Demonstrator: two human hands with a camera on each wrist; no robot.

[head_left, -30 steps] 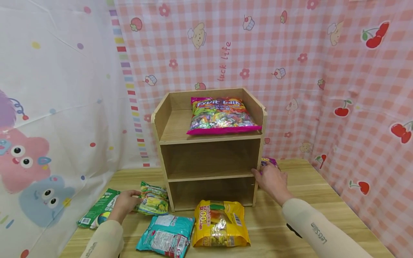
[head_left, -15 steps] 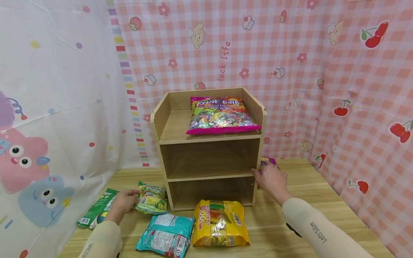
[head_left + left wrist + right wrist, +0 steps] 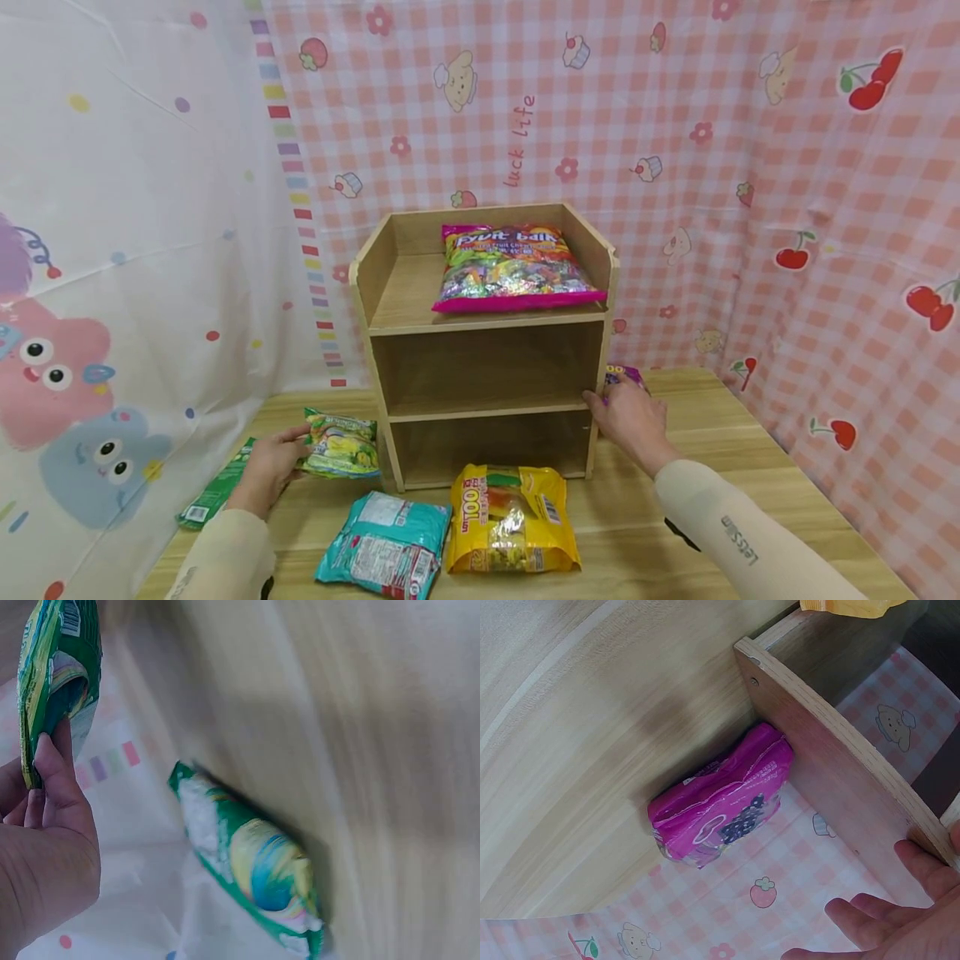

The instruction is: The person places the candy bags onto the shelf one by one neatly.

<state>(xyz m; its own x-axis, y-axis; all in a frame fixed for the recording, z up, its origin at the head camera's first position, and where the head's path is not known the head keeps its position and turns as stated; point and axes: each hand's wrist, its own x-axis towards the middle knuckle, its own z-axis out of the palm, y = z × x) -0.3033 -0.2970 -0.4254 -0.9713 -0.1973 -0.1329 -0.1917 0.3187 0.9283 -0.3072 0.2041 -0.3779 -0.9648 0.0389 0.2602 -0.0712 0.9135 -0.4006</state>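
Observation:
My left hand [image 3: 270, 467] pinches a small green and yellow candy bag [image 3: 341, 444] by its side edge, left of the wooden shelf [image 3: 491, 414]. In the left wrist view that candy bag [image 3: 64, 675] stands upright above the fingertips, held off the tabletop. At the shelf's right side panel [image 3: 840, 742] is my right hand [image 3: 633, 414]. Its thumb lies at the panel's front edge and its index finger touches the outer face, while the other fingers are spread loosely. A purple candy bag [image 3: 724, 799] lies beside that panel, apart from the fingers.
On the top tier rests a large pink-edged candy bag [image 3: 517, 271]. A yellow bag [image 3: 513, 521] and a teal bag [image 3: 386, 542] lie in front of the shelf. Another green bag [image 3: 217, 492] lies at the left, partly behind the left arm. Patterned cloths [image 3: 487, 100] surround the table.
My left hand has moved slightly left and away from me, bringing the green and yellow candy bag up off the tabletop with it. The right hand stays at the shelf panel.

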